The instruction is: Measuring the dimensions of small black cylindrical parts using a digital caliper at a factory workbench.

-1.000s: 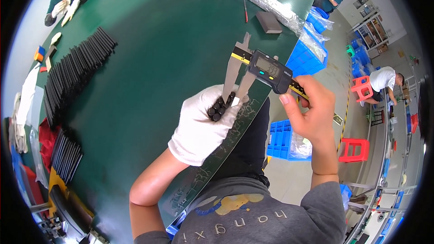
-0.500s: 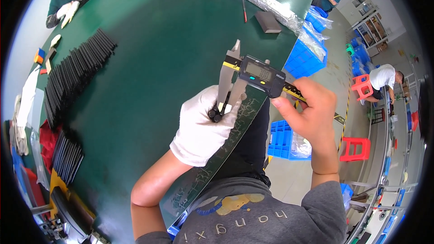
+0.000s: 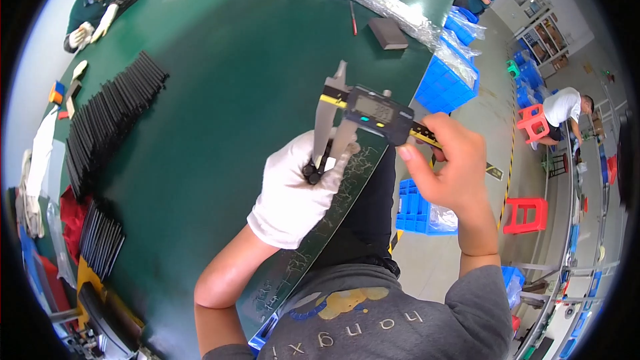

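Observation:
My left hand (image 3: pixel 287 190), in a white glove, is closed around short black rods (image 3: pixel 311 174); at least two round ends poke out between the fingers. In my bare right hand (image 3: pixel 453 167) is a digital caliper (image 3: pixel 379 115), gripped by its sliding part and beam, with the thumb below. Its two metal jaws reach down to the gloved fingers, on either side of a black piece there. Whether both jaws touch that piece I cannot tell, since the fingers partly hide it. The display faces up.
On the green table (image 3: pixel 220 93), a long row of black rods (image 3: pixel 110 117) lies at left, with a smaller bundle (image 3: pixel 101 243) nearer. A dark block (image 3: pixel 389 33) lies at the far right. Blue crates (image 3: pixel 447 83) and a red stool (image 3: pixel 525 216) stand beyond the edge. A co-worker (image 3: pixel 100 3) sits far left.
Both hands and the caliper have shifted slightly left in the picture, as has much of the background. The caliper's display reading differs. The far-left co-worker's gloved hands have moved apart.

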{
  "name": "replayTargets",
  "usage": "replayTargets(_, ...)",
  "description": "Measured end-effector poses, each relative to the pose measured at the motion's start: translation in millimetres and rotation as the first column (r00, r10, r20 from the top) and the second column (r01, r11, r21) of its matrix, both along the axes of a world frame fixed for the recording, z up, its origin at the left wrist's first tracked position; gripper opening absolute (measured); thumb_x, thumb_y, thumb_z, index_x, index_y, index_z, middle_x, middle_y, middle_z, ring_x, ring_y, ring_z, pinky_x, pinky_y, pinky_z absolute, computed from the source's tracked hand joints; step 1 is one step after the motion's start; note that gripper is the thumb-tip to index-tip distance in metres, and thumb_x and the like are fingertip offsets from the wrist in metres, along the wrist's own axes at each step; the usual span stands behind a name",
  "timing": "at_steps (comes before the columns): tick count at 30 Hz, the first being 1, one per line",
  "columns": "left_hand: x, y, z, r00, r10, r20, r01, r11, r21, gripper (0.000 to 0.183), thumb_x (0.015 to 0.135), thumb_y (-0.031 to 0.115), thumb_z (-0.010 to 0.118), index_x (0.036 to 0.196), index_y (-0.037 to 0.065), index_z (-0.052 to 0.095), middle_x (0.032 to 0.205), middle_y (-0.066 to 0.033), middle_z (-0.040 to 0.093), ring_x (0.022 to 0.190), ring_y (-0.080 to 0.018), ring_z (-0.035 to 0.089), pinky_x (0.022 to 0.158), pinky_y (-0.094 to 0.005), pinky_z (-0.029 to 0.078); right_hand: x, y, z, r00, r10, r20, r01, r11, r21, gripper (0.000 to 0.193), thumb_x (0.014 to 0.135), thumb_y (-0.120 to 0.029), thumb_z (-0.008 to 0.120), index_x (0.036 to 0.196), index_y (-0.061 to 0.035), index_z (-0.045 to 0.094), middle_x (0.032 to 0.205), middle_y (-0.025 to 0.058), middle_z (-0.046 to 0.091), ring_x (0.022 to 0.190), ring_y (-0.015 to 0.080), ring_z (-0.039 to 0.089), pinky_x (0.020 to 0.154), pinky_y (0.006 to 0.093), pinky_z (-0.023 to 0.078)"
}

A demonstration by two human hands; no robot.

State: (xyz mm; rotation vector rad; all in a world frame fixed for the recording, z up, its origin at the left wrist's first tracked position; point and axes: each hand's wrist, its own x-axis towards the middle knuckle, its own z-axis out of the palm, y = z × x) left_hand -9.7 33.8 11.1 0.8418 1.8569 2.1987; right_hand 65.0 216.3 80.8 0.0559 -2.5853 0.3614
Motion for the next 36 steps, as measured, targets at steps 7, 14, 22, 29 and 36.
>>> replayTargets(7,-4,-4,2,0.997,-0.080,-0.013,0.079,0.996,-0.043,0.020,0.082,-0.003,0.060,0.102,0.002,0.061,0.085,-0.0033,0.064,0.070,-0.0076,0.055,0.066,-0.0217,0.046,2,-1,5,0.999,0.039,0.012,-0.039,0.999,-0.012,0.032,0.068,-0.026,0.077,0.081,-0.0036,0.058,0.064,0.0065,0.057,0.048,0.0215,0.053,0.044,0.0300,0.039)
replayTargets(14,-2,-4,3,0.995,-0.095,0.019,0.095,0.995,-0.025,0.018,0.083,0.000,0.060,0.101,0.002,0.062,0.088,-0.0075,0.066,0.080,-0.0135,0.063,0.072,-0.0265,0.051,-6,-2,6,0.997,0.073,-0.035,-0.073,0.997,0.006,0.032,0.066,-0.029,0.078,0.073,-0.0049,0.058,0.058,0.0054,0.054,0.047,0.0222,0.051,0.043,0.0302,0.037)
replayTargets(22,-2,-2,5,0.992,-0.126,-0.007,0.126,0.992,-0.002,0.016,0.084,-0.001,0.060,0.100,0.003,0.062,0.087,-0.0078,0.066,0.079,-0.0142,0.064,0.071,-0.0269,0.051,-8,2,10,0.998,0.056,-0.008,-0.055,0.995,0.089,0.035,0.065,-0.036,0.078,0.064,-0.0079,0.056,0.053,0.0033,0.051,0.044,0.0213,0.049,0.040,0.0306,0.034)
replayTargets(29,-1,-2,4,0.990,-0.125,0.067,0.127,0.992,-0.027,0.018,0.084,-0.002,0.059,0.101,0.001,0.062,0.088,-0.0084,0.066,0.080,-0.0144,0.064,0.073,-0.0272,0.050,-9,2,8,0.998,0.058,-0.025,-0.055,0.993,0.103,0.037,0.067,-0.039,0.076,0.064,-0.0082,0.057,0.052,0.0033,0.049,0.043,0.0206,0.048,0.040,0.0310,0.033)
replayTargets(36,-2,-4,7,0.991,-0.129,0.046,0.132,0.990,-0.059,0.017,0.085,-0.001,0.059,0.101,0.001,0.062,0.088,-0.0077,0.066,0.080,-0.0134,0.064,0.072,-0.0265,0.050,-9,4,3,0.997,0.068,-0.033,-0.064,0.993,0.095,0.038,0.067,-0.039,0.076,0.068,-0.0066,0.057,0.053,0.0036,0.051,0.043,0.0216,0.049,0.040,0.0314,0.034)
